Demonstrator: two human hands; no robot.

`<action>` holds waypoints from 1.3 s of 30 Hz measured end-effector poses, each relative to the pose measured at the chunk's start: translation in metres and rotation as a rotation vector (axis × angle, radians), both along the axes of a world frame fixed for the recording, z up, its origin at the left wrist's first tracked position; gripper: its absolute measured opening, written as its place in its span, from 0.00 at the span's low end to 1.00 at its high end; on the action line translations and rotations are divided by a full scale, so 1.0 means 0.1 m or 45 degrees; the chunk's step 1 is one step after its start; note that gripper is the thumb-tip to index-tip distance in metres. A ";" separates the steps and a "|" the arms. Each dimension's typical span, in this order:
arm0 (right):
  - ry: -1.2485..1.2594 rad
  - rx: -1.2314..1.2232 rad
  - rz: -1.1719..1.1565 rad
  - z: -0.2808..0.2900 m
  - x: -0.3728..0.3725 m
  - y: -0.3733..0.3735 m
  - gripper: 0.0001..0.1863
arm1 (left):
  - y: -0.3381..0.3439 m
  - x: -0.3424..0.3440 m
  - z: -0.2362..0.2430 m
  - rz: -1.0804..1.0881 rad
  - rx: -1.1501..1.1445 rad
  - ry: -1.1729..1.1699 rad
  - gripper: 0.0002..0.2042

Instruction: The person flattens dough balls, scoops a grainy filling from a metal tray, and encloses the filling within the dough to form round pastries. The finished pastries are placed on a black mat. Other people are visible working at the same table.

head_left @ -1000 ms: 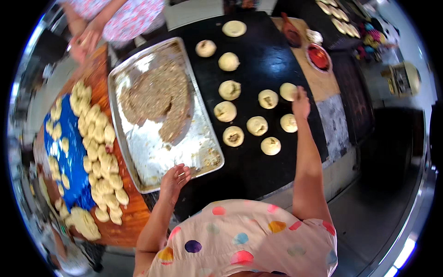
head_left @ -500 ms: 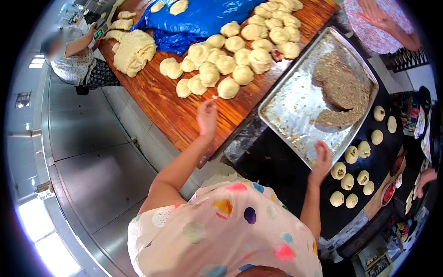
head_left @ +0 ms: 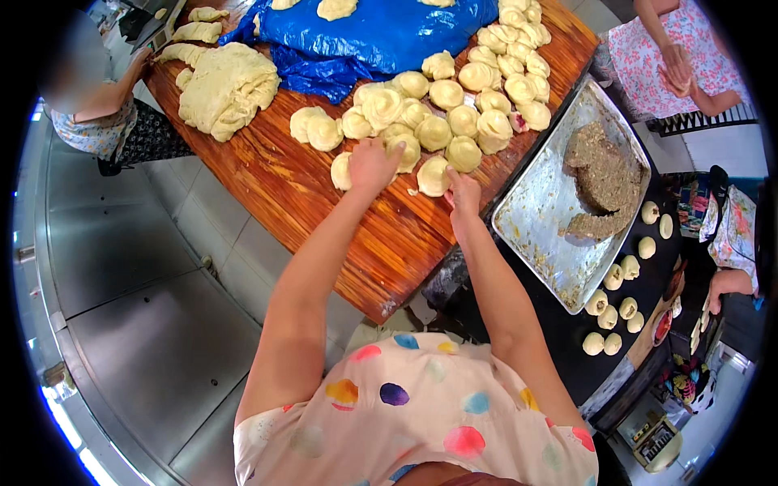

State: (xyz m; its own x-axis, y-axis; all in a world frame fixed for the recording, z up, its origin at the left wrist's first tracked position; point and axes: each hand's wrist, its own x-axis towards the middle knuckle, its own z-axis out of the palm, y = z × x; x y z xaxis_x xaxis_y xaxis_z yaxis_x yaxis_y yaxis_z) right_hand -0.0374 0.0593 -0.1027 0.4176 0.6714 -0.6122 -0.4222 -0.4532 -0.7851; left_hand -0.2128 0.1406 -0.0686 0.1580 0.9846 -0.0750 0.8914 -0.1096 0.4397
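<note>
Touching pale-yellow round dough piece [head_left: 432, 176]: right hand [head_left: 465, 194], fingertips at its edge; cannot tell whether they clamp it.
Left hand [head_left: 375, 166]: apart from the right, on a neighbouring pale-yellow dough round [head_left: 406, 154]; grip hidden.
Glossy reddish-brown wooden worktop [head_left: 365, 267]: under both pieces.
Shiny blue plastic sheet [head_left: 377, 36]: beyond the clustered dough.
Rectangular silver metal tray [head_left: 531, 243]: right of the worktop, holding a grainy brown mass [head_left: 608, 178].

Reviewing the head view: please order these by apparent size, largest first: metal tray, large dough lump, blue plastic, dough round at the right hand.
1. Metal tray and blue plastic: too alike to rank
2. Large dough lump
3. Dough round at the right hand
</note>
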 end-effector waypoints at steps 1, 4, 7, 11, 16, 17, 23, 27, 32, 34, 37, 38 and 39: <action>0.120 -0.118 -0.007 0.05 -0.02 0.04 0.16 | 0.08 0.08 0.01 0.039 -0.087 0.156 0.31; -0.156 -0.214 0.360 0.05 -0.07 0.07 0.23 | 0.33 0.00 0.00 0.037 -0.300 -0.013 0.36; -0.754 0.022 0.519 -0.04 -0.18 0.05 0.24 | 0.37 -0.04 0.08 -0.092 -0.470 0.040 0.38; -0.337 0.060 0.321 -0.03 -0.38 -0.07 0.22 | 0.22 -0.13 0.10 -0.344 -0.201 0.173 0.34; 0.401 0.218 0.089 0.15 -0.12 -0.58 0.21 | -0.19 -0.43 -0.14 -0.723 0.042 -0.186 0.26; 0.424 0.254 0.082 0.23 -0.02 -0.74 0.21 | -0.30 -0.44 -0.12 -0.689 0.022 -0.199 0.25; 0.450 0.234 -0.265 0.39 0.62 -2.22 0.20 | -0.99 -0.07 0.15 -0.161 -0.794 -0.958 0.23; 0.239 0.056 -0.662 0.31 1.02 -3.39 0.19 | -1.75 0.81 0.34 -0.337 -1.314 -1.029 0.18; -0.812 -0.760 -0.348 0.04 1.49 -4.47 0.22 | -2.53 1.91 -0.05 -0.887 -1.299 -0.710 0.21; -1.176 -0.957 -0.288 -0.10 1.65 -4.64 0.25 | -2.69 2.00 -0.23 -1.269 -0.612 -0.205 0.22; -1.323 -0.967 -0.543 -0.34 1.84 -4.46 0.29 | -2.73 1.95 -0.45 -1.217 -0.369 -0.413 0.21; -1.388 -1.010 -0.553 -0.44 1.88 -4.38 0.30 | -2.73 1.88 -0.47 -1.177 -0.331 -0.463 0.20; -1.468 -1.194 -0.517 -0.57 1.85 -4.30 0.32 | -2.71 1.81 -0.46 -1.145 -0.354 -0.451 0.20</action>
